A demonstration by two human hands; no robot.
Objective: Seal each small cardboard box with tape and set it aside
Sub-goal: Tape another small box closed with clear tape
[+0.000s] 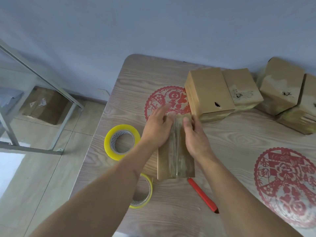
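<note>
While tape is pressed flat along its top seam, a small box is being sealed near the tabletop's left edge

Nearest the front edge a red cutter [203, 195] and a thin tape roll [142, 194] are seen, the roll partly hidden under the left forearm. Just beyond them the box [176, 161] lies flat, its long axis running from front edge to far edge, with clear tape [175, 147] laid down the middle seam. Both hands are spread flat on it, nothing gripped: the left hand [156, 129] left of the seam, the right hand [196, 135] right of it. A thicker tape roll [122, 141] lies left of the box. Smoothing is judged nearly done; next, lifting the box aside toward the finished boxes [210, 93] along the far edge is called for
</note>
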